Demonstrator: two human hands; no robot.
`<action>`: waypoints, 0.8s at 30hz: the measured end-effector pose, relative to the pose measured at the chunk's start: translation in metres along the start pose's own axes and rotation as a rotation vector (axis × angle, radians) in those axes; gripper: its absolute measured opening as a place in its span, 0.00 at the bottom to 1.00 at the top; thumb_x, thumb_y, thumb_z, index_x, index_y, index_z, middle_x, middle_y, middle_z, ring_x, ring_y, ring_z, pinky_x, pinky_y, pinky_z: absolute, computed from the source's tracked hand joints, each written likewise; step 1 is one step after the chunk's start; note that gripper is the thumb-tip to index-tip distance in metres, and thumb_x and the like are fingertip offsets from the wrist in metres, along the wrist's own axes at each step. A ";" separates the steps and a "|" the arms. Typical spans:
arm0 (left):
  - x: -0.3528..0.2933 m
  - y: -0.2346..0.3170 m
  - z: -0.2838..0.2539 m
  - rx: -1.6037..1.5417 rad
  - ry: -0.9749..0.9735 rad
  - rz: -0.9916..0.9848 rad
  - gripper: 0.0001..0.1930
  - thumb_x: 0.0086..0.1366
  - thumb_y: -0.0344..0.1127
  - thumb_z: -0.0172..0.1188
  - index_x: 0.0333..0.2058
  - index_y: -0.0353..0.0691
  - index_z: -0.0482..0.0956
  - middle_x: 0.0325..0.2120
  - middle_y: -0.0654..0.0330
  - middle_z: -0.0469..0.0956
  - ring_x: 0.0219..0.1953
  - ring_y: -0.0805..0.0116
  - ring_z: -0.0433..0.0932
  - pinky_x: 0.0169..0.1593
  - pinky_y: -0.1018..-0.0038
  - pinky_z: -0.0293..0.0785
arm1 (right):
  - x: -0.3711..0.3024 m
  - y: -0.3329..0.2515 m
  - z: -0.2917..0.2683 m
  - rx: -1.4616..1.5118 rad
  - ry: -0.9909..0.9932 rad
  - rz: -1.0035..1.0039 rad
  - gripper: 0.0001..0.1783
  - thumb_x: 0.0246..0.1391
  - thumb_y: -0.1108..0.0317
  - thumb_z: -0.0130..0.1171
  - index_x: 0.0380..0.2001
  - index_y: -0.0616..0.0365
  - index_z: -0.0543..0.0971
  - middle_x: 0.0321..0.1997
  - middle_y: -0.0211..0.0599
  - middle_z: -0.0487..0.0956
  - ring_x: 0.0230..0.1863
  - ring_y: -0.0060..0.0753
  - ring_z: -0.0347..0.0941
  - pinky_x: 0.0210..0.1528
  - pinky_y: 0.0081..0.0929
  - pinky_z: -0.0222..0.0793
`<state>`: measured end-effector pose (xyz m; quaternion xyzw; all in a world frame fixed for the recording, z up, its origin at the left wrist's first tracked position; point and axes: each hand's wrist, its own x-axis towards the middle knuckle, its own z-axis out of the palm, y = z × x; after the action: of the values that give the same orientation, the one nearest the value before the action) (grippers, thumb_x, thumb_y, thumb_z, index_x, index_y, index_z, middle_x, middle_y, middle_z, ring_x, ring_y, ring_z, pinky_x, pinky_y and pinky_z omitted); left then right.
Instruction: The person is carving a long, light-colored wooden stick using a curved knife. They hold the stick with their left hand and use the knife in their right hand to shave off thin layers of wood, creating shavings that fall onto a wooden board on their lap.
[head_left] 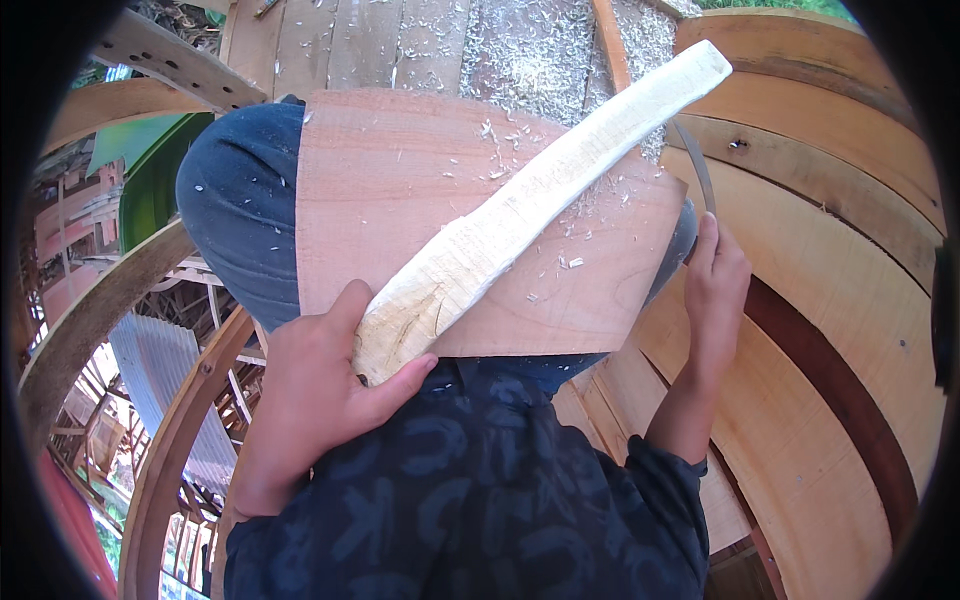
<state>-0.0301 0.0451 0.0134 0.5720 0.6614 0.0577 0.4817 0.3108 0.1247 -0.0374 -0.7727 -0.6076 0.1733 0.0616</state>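
Observation:
A long, pale piece of carved wood (500,222) slants from my lap up to the far right, wider at its near end. My left hand (325,385) is closed round that near end, thumb and fingers on either side. Under the piece, a flat reddish board (400,190) rests across my thighs, sprinkled with small shavings. Off to the right, my right hand (716,268) is closed on a knife (700,165) whose thin, curved blade points away from me, apart from the carved piece. The knife's handle is mostly hidden in my fingers.
Wood shavings (530,50) are scattered over the plank floor ahead. Curved wooden planks (800,230) rise along my right side, and curved ribs (180,430) stand at my left. Beyond the ribs lies a corrugated metal sheet (175,390).

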 end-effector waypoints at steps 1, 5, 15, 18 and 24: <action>0.001 0.000 -0.002 -0.012 -0.016 -0.003 0.22 0.48 0.46 0.70 0.33 0.34 0.73 0.18 0.48 0.74 0.23 0.48 0.77 0.27 0.66 0.69 | -0.001 0.009 -0.004 0.078 0.001 0.005 0.20 0.64 0.58 0.52 0.26 0.65 0.73 0.15 0.47 0.68 0.15 0.38 0.64 0.22 0.36 0.61; 0.006 0.002 -0.005 0.014 -0.054 0.006 0.26 0.51 0.52 0.69 0.33 0.35 0.72 0.18 0.44 0.76 0.26 0.41 0.79 0.30 0.59 0.73 | -0.025 -0.014 -0.005 0.301 -0.048 0.048 0.21 0.61 0.56 0.57 0.27 0.67 0.74 0.13 0.39 0.65 0.17 0.24 0.55 0.20 0.28 0.56; 0.012 0.016 -0.032 0.237 -0.065 0.111 0.20 0.52 0.40 0.70 0.35 0.33 0.71 0.23 0.40 0.77 0.34 0.38 0.78 0.34 0.59 0.72 | -0.034 -0.055 0.005 0.637 -0.041 -0.020 0.17 0.53 0.59 0.65 0.26 0.66 0.79 0.12 0.37 0.69 0.15 0.26 0.65 0.21 0.28 0.60; 0.016 0.008 -0.028 0.148 -0.171 0.170 0.21 0.54 0.38 0.67 0.41 0.32 0.71 0.26 0.40 0.77 0.36 0.37 0.77 0.37 0.59 0.73 | -0.036 -0.057 0.005 0.669 -0.065 -0.067 0.20 0.54 0.56 0.65 0.26 0.66 0.79 0.14 0.46 0.74 0.17 0.39 0.73 0.23 0.32 0.66; 0.013 0.004 -0.008 -0.239 -0.298 0.070 0.20 0.63 0.32 0.60 0.51 0.33 0.67 0.24 0.50 0.79 0.28 0.63 0.83 0.32 0.71 0.77 | -0.061 -0.059 0.013 0.623 -0.171 -0.099 0.26 0.55 0.48 0.61 0.24 0.65 0.80 0.18 0.51 0.77 0.23 0.49 0.78 0.29 0.38 0.72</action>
<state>-0.0314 0.0609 0.0127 0.5357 0.5509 0.0672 0.6365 0.2401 0.0791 -0.0199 -0.6688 -0.5651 0.4120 0.2520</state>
